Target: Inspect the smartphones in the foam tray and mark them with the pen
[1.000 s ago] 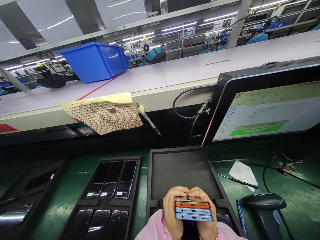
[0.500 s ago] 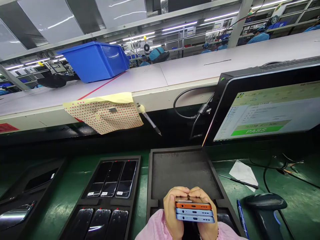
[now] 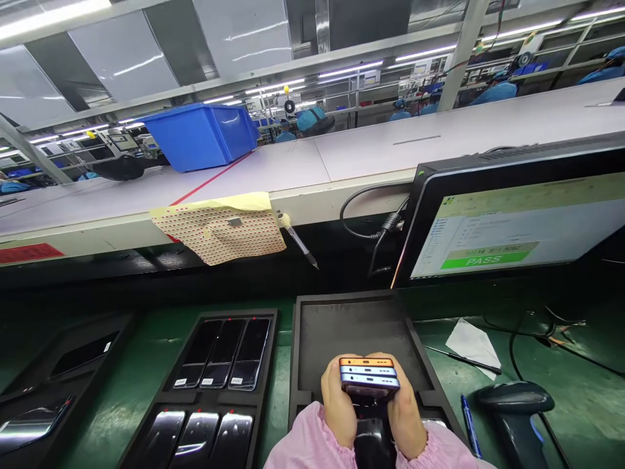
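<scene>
Both my hands hold a stack of three phones, one orange above two blue, with their port edges facing me. My left hand is wrapped round the left side of the stack. Round its right side my right hand is closed. The stack is above the near part of a black foam tray, whose far compartment shows bare foam. Below and between my wrists a dark glossy phone lies in the tray, partly hidden by my hands and sleeves.
Left, a tray holds several phones; another tray is farther left. At right are a monitor showing PASS, a scanner, a blue pen, a white cloth and cables. A blue bin stands on the shelf.
The stack has risen slightly and tilted, showing more of its underside, and a dark phone below is now more visible. The camera view has shifted a little upward.
</scene>
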The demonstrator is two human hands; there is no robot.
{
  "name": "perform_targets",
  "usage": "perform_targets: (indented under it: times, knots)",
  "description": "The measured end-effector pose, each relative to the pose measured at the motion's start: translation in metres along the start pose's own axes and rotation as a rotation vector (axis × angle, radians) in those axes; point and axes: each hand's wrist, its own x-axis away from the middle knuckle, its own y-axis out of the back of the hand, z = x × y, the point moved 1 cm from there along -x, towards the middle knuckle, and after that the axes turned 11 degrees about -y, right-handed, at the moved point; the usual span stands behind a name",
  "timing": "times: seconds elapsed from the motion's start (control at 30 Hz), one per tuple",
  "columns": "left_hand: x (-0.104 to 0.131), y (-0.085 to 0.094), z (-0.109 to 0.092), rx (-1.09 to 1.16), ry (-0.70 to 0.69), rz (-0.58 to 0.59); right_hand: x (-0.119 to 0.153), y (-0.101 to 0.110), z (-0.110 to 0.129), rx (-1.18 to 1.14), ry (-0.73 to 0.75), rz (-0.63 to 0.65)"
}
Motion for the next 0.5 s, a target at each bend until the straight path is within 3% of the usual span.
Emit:
perform_targets:
  times: [0.13, 0.23, 0.33, 0.4, 0.5]
  knots:
    - [-0.002, 0.008, -0.004, -0.074, 0.039, 0.010, -0.002, 0.000, 0.007, 0.211, -0.097, 0.000]
    - [0.014, 0.015, 0.003, -0.136, -0.010, 0.043, -0.003, -0.007, 0.015, 0.252, -0.177, -0.025]
    - [0.034, 0.014, 0.019, -0.305, -0.091, 0.126, -0.002, -0.017, 0.024, 0.330, -0.141, 0.020]
    - [0.039, 0.010, 0.028, -0.400, -0.151, 0.096, -0.001, -0.023, 0.029, 0.476, -0.083, -0.005]
    - [0.030, 0.003, 0.033, -0.226, -0.116, 0.054, 0.003, -0.034, 0.039, 0.670, 0.039, -0.098]
